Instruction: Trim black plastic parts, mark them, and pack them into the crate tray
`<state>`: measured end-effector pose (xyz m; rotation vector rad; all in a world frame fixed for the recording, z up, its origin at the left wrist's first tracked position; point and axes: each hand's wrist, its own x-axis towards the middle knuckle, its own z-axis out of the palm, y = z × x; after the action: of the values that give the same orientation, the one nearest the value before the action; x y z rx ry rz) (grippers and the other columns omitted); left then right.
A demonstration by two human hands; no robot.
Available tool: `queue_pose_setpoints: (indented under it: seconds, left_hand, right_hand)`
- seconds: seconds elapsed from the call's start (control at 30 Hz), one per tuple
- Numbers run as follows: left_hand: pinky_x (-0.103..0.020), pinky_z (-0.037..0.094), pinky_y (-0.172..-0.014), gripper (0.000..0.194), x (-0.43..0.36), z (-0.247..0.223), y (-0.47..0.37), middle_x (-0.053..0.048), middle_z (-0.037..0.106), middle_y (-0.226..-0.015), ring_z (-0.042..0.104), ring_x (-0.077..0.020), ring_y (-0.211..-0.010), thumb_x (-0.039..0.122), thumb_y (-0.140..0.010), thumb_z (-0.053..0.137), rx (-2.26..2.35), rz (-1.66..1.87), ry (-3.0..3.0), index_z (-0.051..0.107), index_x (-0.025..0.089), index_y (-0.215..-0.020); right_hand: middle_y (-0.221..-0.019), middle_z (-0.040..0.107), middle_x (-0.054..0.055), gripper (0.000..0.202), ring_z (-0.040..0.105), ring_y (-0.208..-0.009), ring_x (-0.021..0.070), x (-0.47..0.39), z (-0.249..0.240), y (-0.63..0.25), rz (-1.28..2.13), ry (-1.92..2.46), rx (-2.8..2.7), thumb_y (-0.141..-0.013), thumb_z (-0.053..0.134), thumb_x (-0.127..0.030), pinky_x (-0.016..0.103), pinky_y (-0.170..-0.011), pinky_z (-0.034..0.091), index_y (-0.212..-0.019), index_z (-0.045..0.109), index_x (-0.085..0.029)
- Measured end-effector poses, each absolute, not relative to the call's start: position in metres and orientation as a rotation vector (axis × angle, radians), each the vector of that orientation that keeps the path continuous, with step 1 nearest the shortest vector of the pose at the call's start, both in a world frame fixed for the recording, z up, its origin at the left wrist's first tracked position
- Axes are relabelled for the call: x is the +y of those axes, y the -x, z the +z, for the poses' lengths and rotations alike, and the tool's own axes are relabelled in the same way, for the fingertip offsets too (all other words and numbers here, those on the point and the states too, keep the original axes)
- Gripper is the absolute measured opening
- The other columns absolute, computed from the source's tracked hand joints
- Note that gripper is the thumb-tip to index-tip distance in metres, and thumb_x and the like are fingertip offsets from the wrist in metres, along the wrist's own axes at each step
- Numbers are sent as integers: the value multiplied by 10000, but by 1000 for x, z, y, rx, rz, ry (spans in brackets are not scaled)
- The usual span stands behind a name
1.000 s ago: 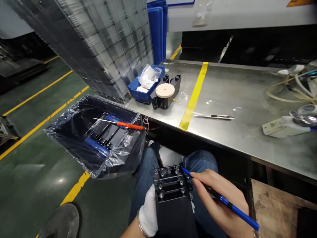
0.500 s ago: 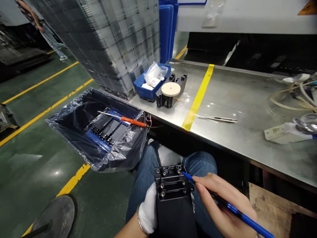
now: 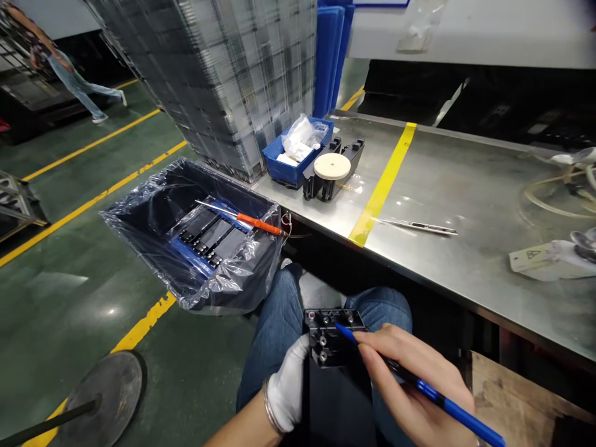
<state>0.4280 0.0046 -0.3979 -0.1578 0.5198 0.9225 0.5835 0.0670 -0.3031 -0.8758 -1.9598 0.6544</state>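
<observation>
1. The left hand (image 3: 288,388), in a white glove with a metal bangle at the wrist, has its grip clamped on a black plastic part (image 3: 333,366) that stands on the person's lap, between the knees in blue jeans.
2. The right hand (image 3: 410,385) is bare; its grip is closed around a blue tool (image 3: 419,385) held like a pen, whose tip touches the top face of the black plastic part among small round fittings.
3. A bin lined with clear plastic (image 3: 195,236) stands on the floor just beside the near left corner of the tabletop (image 3: 465,198). More black parts lie in it, and an orange-handled screwdriver (image 3: 242,217) rests across its rim.
4. At the tabletop's left edge sits a blue tray (image 3: 298,155) with clear bags in it; touching it is a black holder with a pale round disc (image 3: 332,166) on top.
5. A yellow tape stripe (image 3: 384,183) crosses the tabletop from far edge to near edge; tweezers (image 3: 419,226) lie just to its right.
6. Near the right edge lies a white label (image 3: 535,257) bearing a warning triangle; its writing is too small to read.
7. Far left, another person (image 3: 69,77) walks across the green floor.
</observation>
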Motion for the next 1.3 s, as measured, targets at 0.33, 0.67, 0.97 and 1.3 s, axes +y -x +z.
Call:
queue_pose_setpoints:
  seconds: [0.33, 0.67, 0.97, 1.3]
  left_hand:
    - [-378, 343, -1087, 444, 7, -393, -430, -103, 754, -1006, 614, -305, -1157, 483, -747, 709, 457, 902, 180, 754, 120, -998]
    - [-371, 305, -1103, 467, 20, -379, -436, -107, 755, -1030, 579, -308, -1216, 528, -787, 690, 406, 832, 89, 759, 121, -1005]
    - [-418, 337, -1082, 594, 21, -378, -433, -114, 748, -1064, 605, -344, -1170, 568, -706, 703, 356, 786, 143, 723, 125, -1101]
    - [-404, 361, -1065, 642, 18, -382, -434, -113, 746, -1055, 615, -344, -1140, 610, -675, 701, 367, 833, 101, 721, 126, -1095]
  right_hand:
    - [-818, 735, 12, 175, 703, -704, 131, 70, -300, -579, 647, 860, -1989, -921, 612, -121, 219, -638, 552, -1042, 659, -238]
    - [-698, 618, 4, 94, 579, -588, 86, 84, -304, -565, 621, 769, -2070, -891, 671, -94, 211, -541, 469, -964, 697, -147]
    - [-711, 621, -14, 160, 586, -626, 78, 68, -306, -582, 615, 792, -2033, -896, 638, -80, 194, -581, 484, -1017, 681, -174]
    - [-712, 643, -13, 161, 616, -617, 93, 60, -311, -584, 667, 787, -2047, -899, 626, -87, 208, -574, 502, -1010, 672, -194]
